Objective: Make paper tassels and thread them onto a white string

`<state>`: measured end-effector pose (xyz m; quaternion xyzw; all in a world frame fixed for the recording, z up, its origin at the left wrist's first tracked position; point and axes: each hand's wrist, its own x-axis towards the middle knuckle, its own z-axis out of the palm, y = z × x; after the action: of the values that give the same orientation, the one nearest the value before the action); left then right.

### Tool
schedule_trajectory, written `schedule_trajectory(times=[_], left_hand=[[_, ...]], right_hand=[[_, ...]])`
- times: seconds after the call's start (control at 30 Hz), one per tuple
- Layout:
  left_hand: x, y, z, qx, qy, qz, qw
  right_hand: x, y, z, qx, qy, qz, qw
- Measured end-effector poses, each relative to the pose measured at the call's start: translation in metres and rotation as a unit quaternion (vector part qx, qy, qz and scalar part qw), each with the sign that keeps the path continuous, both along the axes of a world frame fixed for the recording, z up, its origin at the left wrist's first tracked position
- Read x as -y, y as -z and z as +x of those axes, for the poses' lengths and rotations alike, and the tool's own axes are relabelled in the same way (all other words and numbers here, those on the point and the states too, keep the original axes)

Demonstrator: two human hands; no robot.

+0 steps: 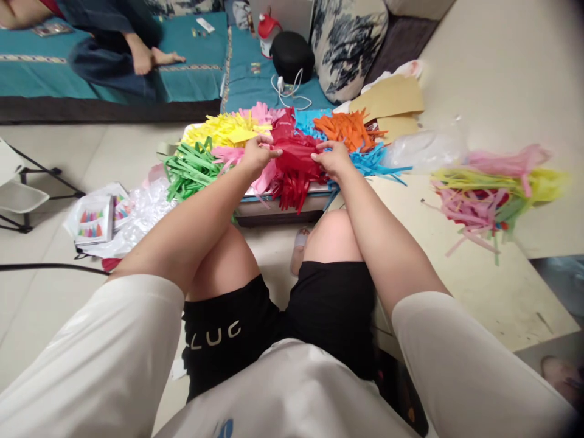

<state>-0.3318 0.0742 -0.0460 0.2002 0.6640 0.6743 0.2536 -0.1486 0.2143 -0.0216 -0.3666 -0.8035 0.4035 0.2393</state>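
Observation:
A sheet of red tissue paper [298,155] with a fringed end is stretched between my hands. My left hand [261,153] pinches its left edge, thumb pointing inward. On the opposite edge, the fingers of my right hand [334,159] are closed in the same way. Fringed paper bundles surround it: yellow [219,129] and green [191,170] by my left hand, orange [344,129] and blue [371,161] by my right. Pink fringe [264,179] lies partly under the red paper.
A pale board [483,292] at right carries mixed fringed tassels [493,201]. Clear plastic [424,149] and brown card [392,97] lie behind it. Printed packaging [95,219] is on the floor at left. Another person's foot [168,58] rests on the teal sofa [191,42].

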Motion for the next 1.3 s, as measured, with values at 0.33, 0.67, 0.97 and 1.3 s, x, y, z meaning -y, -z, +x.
schedule_trajectory(times=[0.33,0.67,0.97,1.3], left_hand=[[0.004,0.002,-0.007,0.015,0.016,0.038,0.999],[0.014,-0.004,-0.005,0.032,0.042,0.037,0.998],[0.017,-0.005,-0.004,0.059,0.079,0.058,0.993],[0.018,0.002,0.003,0.05,0.099,0.011,0.994]], right_hand=[[-0.005,0.002,0.007,0.034,0.074,-0.036,0.996],[-0.009,0.0,0.007,0.076,0.038,0.019,0.996],[-0.002,-0.011,0.007,0.137,-0.01,0.036,0.99],[0.02,-0.013,0.002,0.041,-0.021,-0.168,0.985]])
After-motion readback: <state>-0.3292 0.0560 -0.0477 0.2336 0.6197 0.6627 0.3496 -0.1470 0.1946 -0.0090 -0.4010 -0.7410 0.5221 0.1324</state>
